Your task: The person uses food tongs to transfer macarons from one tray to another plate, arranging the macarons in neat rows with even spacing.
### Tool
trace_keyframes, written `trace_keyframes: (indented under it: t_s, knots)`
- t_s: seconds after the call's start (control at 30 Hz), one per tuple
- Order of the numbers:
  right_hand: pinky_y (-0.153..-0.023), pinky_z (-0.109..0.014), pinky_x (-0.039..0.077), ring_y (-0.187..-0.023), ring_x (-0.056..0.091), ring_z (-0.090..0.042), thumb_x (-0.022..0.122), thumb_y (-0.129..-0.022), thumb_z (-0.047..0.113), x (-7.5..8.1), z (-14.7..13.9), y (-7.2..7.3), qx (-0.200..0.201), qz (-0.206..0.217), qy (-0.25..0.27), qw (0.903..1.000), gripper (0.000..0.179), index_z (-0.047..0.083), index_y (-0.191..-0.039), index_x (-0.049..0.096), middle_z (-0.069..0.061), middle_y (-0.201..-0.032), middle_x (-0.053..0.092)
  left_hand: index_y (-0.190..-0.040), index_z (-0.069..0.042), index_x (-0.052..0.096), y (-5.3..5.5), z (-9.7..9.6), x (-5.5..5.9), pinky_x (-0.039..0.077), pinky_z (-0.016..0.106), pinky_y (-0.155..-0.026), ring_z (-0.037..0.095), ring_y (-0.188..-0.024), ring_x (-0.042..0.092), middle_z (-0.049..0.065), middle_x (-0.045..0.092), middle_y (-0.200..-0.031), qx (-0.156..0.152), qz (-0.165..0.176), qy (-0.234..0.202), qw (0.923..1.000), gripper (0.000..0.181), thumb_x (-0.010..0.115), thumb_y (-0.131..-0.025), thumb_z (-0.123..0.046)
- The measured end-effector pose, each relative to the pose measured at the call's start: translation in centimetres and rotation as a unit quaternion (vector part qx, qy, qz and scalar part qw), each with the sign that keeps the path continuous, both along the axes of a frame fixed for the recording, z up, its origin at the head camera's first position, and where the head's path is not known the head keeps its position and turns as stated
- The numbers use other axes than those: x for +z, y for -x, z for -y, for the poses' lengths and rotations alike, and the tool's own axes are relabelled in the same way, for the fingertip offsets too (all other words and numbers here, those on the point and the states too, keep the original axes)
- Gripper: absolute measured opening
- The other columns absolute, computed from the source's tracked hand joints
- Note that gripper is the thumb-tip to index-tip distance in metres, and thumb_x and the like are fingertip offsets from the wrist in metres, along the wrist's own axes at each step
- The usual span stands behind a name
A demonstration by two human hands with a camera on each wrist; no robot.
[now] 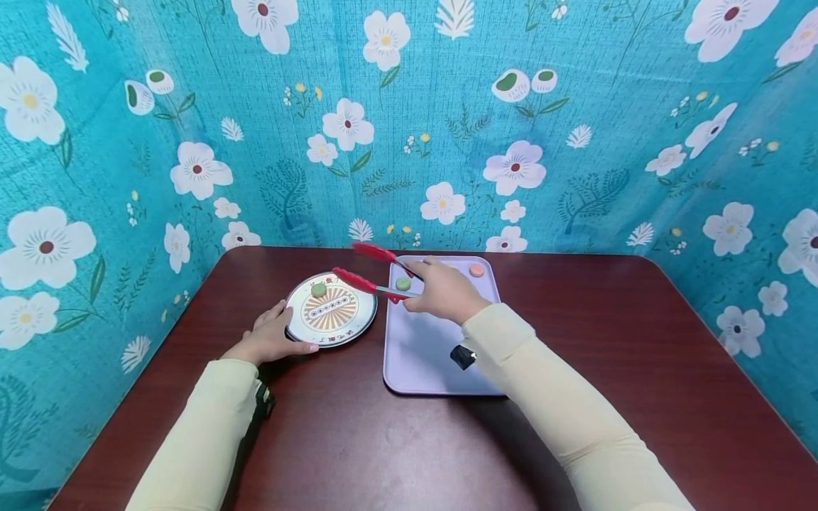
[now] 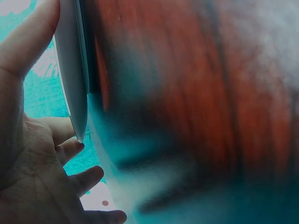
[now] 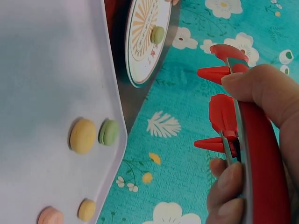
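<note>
Left hand (image 1: 267, 337) is at the left and near edge of the plate (image 1: 361, 326), thumb and spread fingers round the rim, holding it (left wrist view has two of my fingers standing off the rim). Plate lies on the table (image 1: 607, 319), stripes and lettering facing up. On it, toward the far edge: one green macaron (image 1: 318, 290).

Next, the tongs (image 1: 354, 280): red tips pointing left, spread well apart. From the head view the near tip overlaps the plate's far right side; the far one is beyond it, toward the cloth (image 1: 447, 106).

Then the tray (image 1: 422, 355), pale purple, just right of the plate. Second green macaron (image 1: 402, 283) sits in its far left corner area, a big yellow macaron (image 3: 83, 136) just beside it. My right hand (image 1: 447, 289) is above the tray, thumb and fingers curled round the tongs. Small yellow macaron (image 3: 87, 210) and pink macaron (image 1: 476, 270) are near each other, the pink in the tray's far right corner. Both yellows show only in the right wrist view.
</note>
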State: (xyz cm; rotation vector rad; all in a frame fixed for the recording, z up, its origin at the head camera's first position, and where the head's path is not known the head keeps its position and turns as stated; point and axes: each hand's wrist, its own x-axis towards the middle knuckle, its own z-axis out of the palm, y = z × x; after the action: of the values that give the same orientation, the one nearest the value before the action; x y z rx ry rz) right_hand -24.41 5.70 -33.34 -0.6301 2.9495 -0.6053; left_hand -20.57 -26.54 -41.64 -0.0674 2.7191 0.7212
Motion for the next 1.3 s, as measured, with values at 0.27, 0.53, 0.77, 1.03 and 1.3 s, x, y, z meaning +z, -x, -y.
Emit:
trace_keyframes:
  t_s: [0.27, 0.53, 0.77, 1.03, 1.3]
  knots:
    - [-0.075, -0.039, 0.055, -0.095, 0.06, -0.022, 0.081, -0.073, 0.045, 0.1, -1.8, 0.0, -0.023, 0.008, 0.023, 0.9994, 0.087, 0.023, -0.147, 0.042, -0.01, -0.13, 0.053, -0.153, -0.001, 0.012, 0.2, -0.1, 0.0, 0.01, 0.075, -0.104, 0.05, -0.138, 0.008, 0.027, 0.006, -0.156, 0.004, 0.003, 0.014, 0.9999, 0.12, 0.076, -0.07, -0.058]
    - [-0.076, -0.041, 0.056, -0.101, 0.057, -0.025, 0.08, -0.076, 0.041, -0.1, -3.7, -0.1, -0.023, -0.021, 0.018, 0.9994, 0.082, 0.017, -0.146, 0.044, -0.013, -0.127, 0.056, -0.152, 0.002, 0.013, 0.6, 0.0, 0.2, 0.009, 0.075, -0.104, 0.05, -0.139, 0.006, 0.026, 0.005, -0.157, -0.007, -0.008, 0.023, 0.9997, 0.118, 0.075, -0.072, -0.058]
    - [-0.076, -0.046, 0.057, -0.104, 0.055, -0.026, 0.081, -0.073, 0.038, -0.2, -4.6, -0.2, -0.031, -0.017, 0.01, 0.9993, 0.083, 0.017, -0.146, 0.045, -0.014, -0.129, 0.054, -0.152, 0.002, 0.013, 0.7, 0.1, 0.3, 0.009, 0.076, -0.104, 0.05, -0.14, 0.006, 0.026, 0.005, -0.157, -0.009, -0.006, 0.024, 0.9996, 0.118, 0.075, -0.072, -0.059]
    - [-0.078, -0.045, 0.056, -0.1, 0.057, -0.027, 0.08, -0.074, 0.038, -0.7, -5.2, -0.4, -0.039, -0.001, -0.007, 0.9992, 0.085, 0.016, -0.148, 0.041, -0.016, -0.13, 0.053, -0.152, 0.002, 0.013, 0.7, 0.3, 0.1, 0.009, 0.076, -0.104, 0.05, -0.139, 0.006, 0.027, 0.005, -0.157, -0.008, -0.007, 0.021, 0.9997, 0.119, 0.075, -0.071, -0.059]
    - [-0.072, -0.04, 0.057, -0.093, 0.057, -0.026, 0.079, -0.074, 0.038, -1.5, -5.5, -0.3, -0.044, 0.003, -0.015, 0.9989, 0.085, 0.016, -0.148, 0.041, -0.015, -0.124, 0.054, -0.152, 0.003, 0.013, 0.8, 0.4, -0.4, 0.008, 0.076, -0.104, 0.05, -0.14, 0.005, 0.026, 0.004, -0.157, -0.007, -0.002, 0.021, 0.9997, 0.12, 0.074, -0.072, -0.062]
